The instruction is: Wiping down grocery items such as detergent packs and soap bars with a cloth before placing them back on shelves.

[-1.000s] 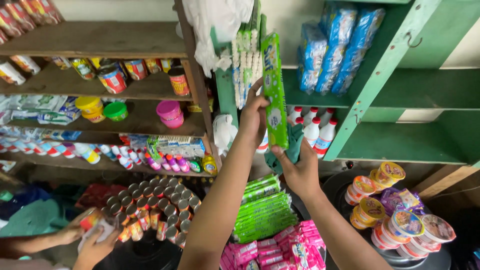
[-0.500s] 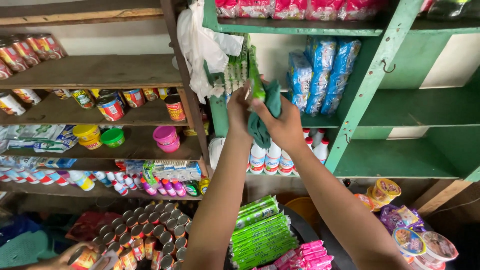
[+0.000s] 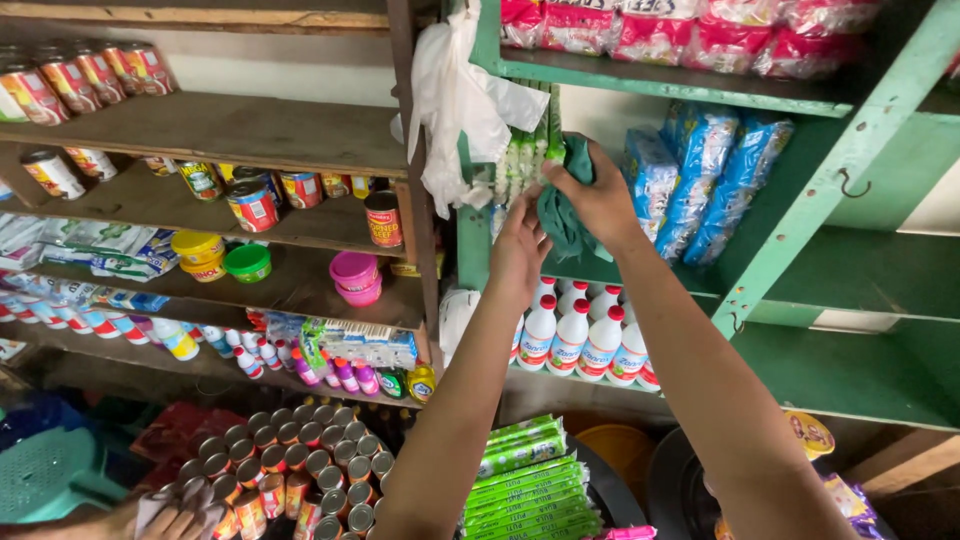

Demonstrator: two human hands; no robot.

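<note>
Both my arms reach up to the green shelf unit. My right hand is closed on a dark green cloth, which is pressed near the shelf's left post. Just below and to the left, my left hand grips the lower end of a hanging strip of green and white packets. White plastic bags hang right beside the strip on the brown wooden post.
Blue packs and white red-capped bottles stand on the green shelves, red bags above. Wooden shelves at left hold tins and tubs. Below lie green packets and several tins; another person's hand is beside them.
My hands and the view rose higher up the shelf. The green packet strip went from held out in front to hanging against the post, with the cloth lifted up beside it.
</note>
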